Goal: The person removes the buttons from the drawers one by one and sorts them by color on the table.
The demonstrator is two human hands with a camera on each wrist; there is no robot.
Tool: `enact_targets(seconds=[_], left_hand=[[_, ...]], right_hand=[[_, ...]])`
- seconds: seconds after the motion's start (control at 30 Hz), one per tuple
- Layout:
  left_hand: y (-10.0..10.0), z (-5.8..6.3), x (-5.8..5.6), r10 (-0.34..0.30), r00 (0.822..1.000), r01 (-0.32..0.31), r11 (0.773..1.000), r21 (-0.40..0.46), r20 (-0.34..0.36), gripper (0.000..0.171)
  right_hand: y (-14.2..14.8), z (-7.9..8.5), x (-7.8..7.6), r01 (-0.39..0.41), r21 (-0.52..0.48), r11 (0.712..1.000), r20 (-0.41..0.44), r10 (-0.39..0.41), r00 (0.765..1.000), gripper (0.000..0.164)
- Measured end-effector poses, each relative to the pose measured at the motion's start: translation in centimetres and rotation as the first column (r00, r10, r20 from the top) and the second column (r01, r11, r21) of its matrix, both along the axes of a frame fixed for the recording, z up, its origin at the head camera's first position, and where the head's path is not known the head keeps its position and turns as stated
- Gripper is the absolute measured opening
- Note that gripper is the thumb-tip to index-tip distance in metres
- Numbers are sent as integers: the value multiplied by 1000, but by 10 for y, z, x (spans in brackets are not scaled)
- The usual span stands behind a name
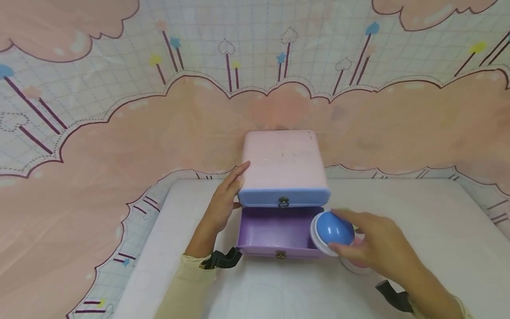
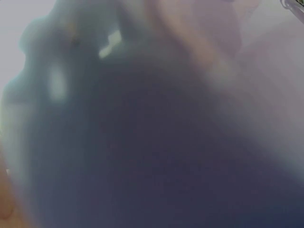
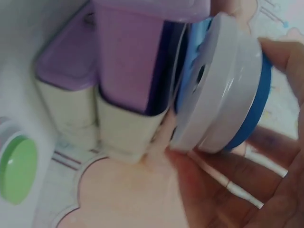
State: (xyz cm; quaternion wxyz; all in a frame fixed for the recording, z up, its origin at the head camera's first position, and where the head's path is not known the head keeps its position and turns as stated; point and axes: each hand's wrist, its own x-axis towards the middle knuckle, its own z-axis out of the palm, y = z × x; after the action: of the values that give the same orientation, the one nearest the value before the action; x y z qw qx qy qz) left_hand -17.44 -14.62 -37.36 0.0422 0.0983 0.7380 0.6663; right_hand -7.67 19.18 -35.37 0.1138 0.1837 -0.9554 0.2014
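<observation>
A small cabinet (image 1: pixel 283 159) has a pink top, a blue upper drawer (image 1: pixel 255 198) that is closed and a purple drawer (image 1: pixel 275 228) pulled out below it. My left hand (image 1: pixel 223 199) rests along the cabinet's left side with its fingers straight. My right hand (image 1: pixel 378 241) grips a round white object with a blue dome (image 1: pixel 334 228), thumb and fingers around its rim. That object overlaps the purple drawer's right front corner. The right wrist view shows its white base (image 3: pixel 223 85) tilted close beside the pulled-out drawer. The left wrist view is mostly a dark blur.
The right wrist view shows another purple drawer (image 3: pixel 71 61), closed, nearest the white table (image 1: pixel 398 212). A green-topped round object (image 3: pixel 19 168) sits on the table. Partly behind my right hand is a pink round object (image 1: pixel 358 261). A patterned cloth (image 1: pixel 199 124) hangs behind.
</observation>
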Motion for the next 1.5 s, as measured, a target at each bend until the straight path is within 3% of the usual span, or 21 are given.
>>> enact_targets(seconds=[0.3,0.67,0.93,1.1,1.17,1.37,1.5], left_hand=[[1,2,-1,2,1000,-3,1000,-21,-12,46],[1,2,-3,-9,1000,8,1000,-24,-9,46],[0,0,-3,-6,1000,6,1000,-30,-14,45],[-1,-3,-2,-7,1000,7,1000,-29,-3,45],[-1,-3,-2,-6,1000,6,999,-32,-2,45],[0,-2,-1,-10,1000,10,999,-34,-8,45],[-1,-2,0,-8,1000,7,999,-32,-15,45]], right_hand=[[32,-18,9,-35,-59,998,-14,34,999,68],[62,-46,21,4,-27,1000,209,2,978,70],[79,-62,24,25,38,999,441,-39,897,77],[88,-74,29,-9,15,1000,510,0,860,78],[88,-78,30,12,4,1000,539,-12,842,79],[85,-85,34,127,15,992,642,-107,759,86],[86,-85,38,121,18,993,662,-102,743,87]])
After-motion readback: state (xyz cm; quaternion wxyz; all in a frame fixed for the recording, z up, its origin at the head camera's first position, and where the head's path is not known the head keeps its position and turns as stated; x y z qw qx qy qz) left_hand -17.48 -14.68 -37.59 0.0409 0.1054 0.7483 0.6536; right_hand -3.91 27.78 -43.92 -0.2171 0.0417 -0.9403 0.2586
